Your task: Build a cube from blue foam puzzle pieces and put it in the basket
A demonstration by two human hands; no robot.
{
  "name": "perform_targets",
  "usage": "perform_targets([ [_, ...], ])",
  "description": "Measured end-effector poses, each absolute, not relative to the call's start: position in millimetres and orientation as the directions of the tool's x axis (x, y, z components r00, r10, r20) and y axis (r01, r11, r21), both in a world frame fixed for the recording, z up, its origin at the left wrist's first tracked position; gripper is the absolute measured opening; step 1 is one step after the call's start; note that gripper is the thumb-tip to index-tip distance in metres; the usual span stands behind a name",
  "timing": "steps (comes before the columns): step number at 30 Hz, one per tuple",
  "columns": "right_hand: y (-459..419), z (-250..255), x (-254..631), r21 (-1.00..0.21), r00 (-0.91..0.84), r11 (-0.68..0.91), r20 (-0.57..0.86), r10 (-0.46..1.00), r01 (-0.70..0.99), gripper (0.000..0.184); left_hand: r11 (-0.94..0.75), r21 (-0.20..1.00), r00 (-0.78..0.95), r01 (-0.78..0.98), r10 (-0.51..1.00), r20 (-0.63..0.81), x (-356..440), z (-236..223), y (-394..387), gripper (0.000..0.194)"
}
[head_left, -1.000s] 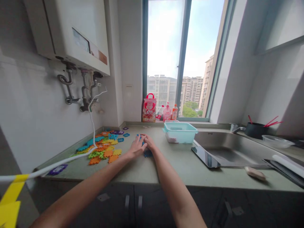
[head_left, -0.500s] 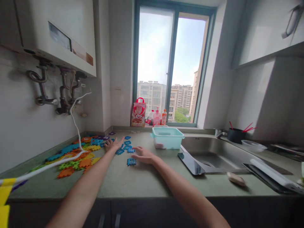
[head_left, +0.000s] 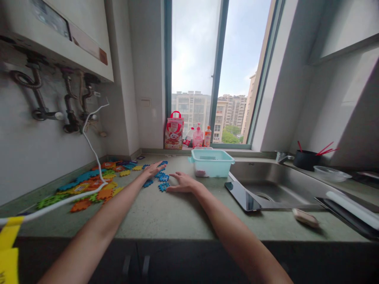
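Observation:
My left hand [head_left: 154,169] lies low over the counter with its fingers stretched out toward a loose group of blue gear-shaped pieces [head_left: 162,177]. Some of these pieces are partly covered by the fingers. To their right is my right hand [head_left: 184,183], thumb and fingers apart. Its thumb tip is at or very near the nearest blue gear piece [head_left: 163,187]; contact is hard to make out. Neither hand grips anything visible. Left of my left arm, a spread of orange, yellow, green, blue and purple gear pieces [head_left: 105,194] covers the counter by the wall.
A light teal plastic tub [head_left: 211,169] stands right of my hands, with a phone [head_left: 242,196] before it. Further right are a steel sink [head_left: 266,183] and a soap bar [head_left: 306,217]. A white cable [head_left: 63,205] crosses the coloured pieces. Bottles [head_left: 198,136] line the windowsill.
My left hand has moved right, over the blue gear pieces. The nearest blue piece now lies closer to the others. My right hand stays beside them, and the view has shifted slightly.

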State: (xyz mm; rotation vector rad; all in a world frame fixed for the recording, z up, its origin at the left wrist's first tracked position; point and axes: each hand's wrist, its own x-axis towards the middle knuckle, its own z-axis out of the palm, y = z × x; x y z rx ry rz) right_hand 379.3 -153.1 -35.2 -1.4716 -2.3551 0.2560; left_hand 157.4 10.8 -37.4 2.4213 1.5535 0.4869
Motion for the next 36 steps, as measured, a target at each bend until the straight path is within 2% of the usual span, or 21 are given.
perform_targets([
  [6, -148, -44, 396, -0.380, -0.368, 0.440, 0.250, 0.896, 0.813, 0.108, -0.668, 0.534, 0.674, 0.519, 0.703, 0.225, 177, -41, -39, 0.080],
  [9, -147, -46, 398, -0.405, -0.365, 0.447, 0.265, 0.892, 0.798, 0.106, -0.722, 0.561, 0.657, 0.405, 0.657, 0.371, 189, -39, -47, 0.065],
  [11, -148, -46, 398, -0.409, -0.362, 0.446, 0.269, 0.892, 0.796, 0.106, -0.710, 0.493, 0.567, 0.502, 0.701, 0.433, 191, -37, -43, 0.053],
  [14, -150, -43, 398, -0.410, -0.357, 0.439, 0.263, 0.896, 0.800, 0.104, -0.614, 0.355, 0.458, 0.705, 0.776, 0.433, 184, -40, -27, 0.046],
  [19, -153, -38, 400, -0.429, -0.354, 0.421, 0.231, 0.906, 0.799, 0.101, -0.487, 0.336, 0.353, 0.806, 0.852, 0.387, 162, -47, 0, 0.047],
  [22, -153, -37, 401, -0.436, -0.358, 0.422, 0.224, 0.906, 0.795, 0.100, -0.413, 0.321, 0.301, 0.852, 0.889, 0.344, 153, -46, 6, 0.057],
  [25, -155, -36, 402, -0.444, -0.357, 0.424, 0.228, 0.906, 0.790, 0.096, -0.321, 0.276, 0.252, 0.906, 0.933, 0.258, 150, -42, 1, 0.085],
  [29, -158, -34, 401, -0.446, -0.352, 0.411, 0.214, 0.911, 0.795, 0.095, -0.075, 0.209, 0.043, 0.975, 0.987, 0.156, 148, -40, -9, 0.116],
  [31, -160, -32, 400, -0.445, -0.352, 0.407, 0.204, 0.913, 0.797, 0.095, -0.014, 0.195, -0.023, 0.981, 0.982, 0.189, 147, -41, -12, 0.124],
  [32, -160, -32, 400, -0.445, -0.352, 0.407, 0.204, 0.913, 0.797, 0.095, -0.054, 0.191, 0.008, 0.980, 0.973, 0.231, 146, -42, -12, 0.123],
  [34, -160, -32, 400, -0.446, -0.348, 0.406, 0.209, 0.914, 0.798, 0.096, -0.250, 0.184, 0.188, 0.951, 0.935, 0.302, 148, -44, -12, 0.111],
  [36, -158, -32, 400, -0.448, -0.345, 0.404, 0.211, 0.915, 0.797, 0.097, -0.457, 0.196, 0.393, 0.868, 0.872, 0.293, 156, -45, -9, 0.096],
])
